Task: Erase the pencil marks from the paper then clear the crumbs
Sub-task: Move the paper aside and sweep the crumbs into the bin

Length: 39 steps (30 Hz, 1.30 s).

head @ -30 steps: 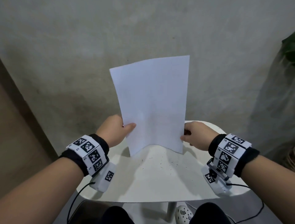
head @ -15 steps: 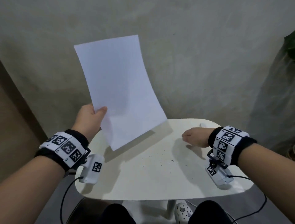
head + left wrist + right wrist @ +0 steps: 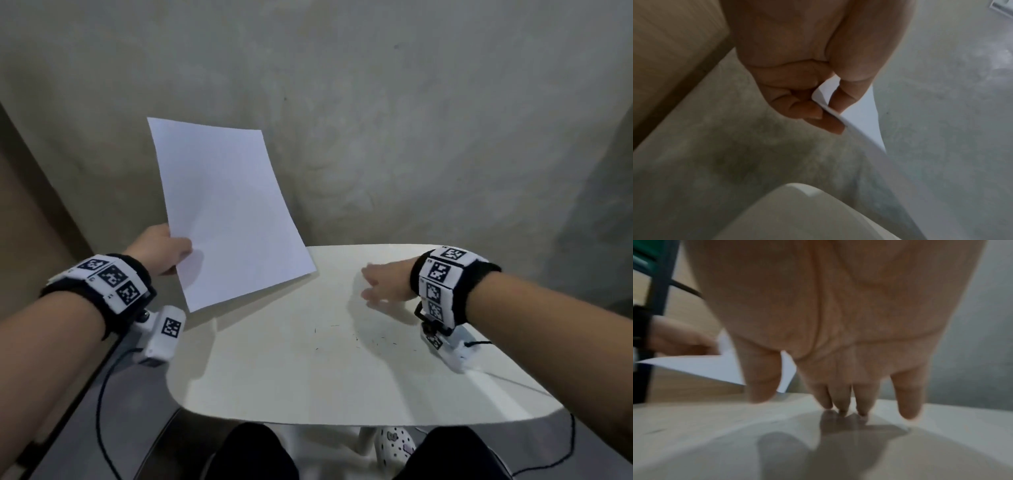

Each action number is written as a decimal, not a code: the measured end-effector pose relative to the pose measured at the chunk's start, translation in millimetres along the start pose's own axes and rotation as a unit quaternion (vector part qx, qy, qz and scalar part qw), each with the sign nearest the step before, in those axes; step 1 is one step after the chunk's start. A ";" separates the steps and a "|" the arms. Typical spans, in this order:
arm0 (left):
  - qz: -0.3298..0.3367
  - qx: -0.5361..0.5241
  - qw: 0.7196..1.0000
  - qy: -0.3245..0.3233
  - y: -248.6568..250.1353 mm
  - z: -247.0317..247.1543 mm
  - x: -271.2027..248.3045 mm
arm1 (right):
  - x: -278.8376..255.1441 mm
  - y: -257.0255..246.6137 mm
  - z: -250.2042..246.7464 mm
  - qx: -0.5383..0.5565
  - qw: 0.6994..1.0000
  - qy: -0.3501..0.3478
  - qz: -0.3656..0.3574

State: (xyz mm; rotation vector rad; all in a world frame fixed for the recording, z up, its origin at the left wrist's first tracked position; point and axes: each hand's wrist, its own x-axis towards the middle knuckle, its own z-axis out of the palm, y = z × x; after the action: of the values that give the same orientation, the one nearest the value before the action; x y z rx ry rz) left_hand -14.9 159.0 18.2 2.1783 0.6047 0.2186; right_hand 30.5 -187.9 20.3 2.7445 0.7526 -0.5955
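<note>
My left hand pinches the left edge of a blank white paper sheet, holding it tilted in the air off the table's left side; the pinch shows close up on the paper under the left hand. Small dark eraser crumbs lie scattered on the round white table. My right hand is flat with straight fingers, fingertips touching the tabletop just beyond the crumbs. The paper appears to the left in the right wrist view.
A grey concrete wall stands behind the table. A brown panel runs along the left. Cables hang from both wrist cameras. My dark knees and a white spotted shoe are under the table's near edge.
My right hand let go of the paper and dropped flat onto the table. My left hand swung the sheet up and left off the table, then lowered it a little.
</note>
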 end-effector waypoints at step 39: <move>0.146 0.312 0.939 -0.021 41.7 19.9 79.3 | 10.6 -94.8 -25.6 -0.009 0.984 -0.005 -0.178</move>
State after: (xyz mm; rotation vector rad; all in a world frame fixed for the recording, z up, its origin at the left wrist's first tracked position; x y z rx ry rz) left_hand 75.5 162.4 34.0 2.8827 0.3452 0.1459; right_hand -3.2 -95.3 27.5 2.6028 1.2546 -0.6647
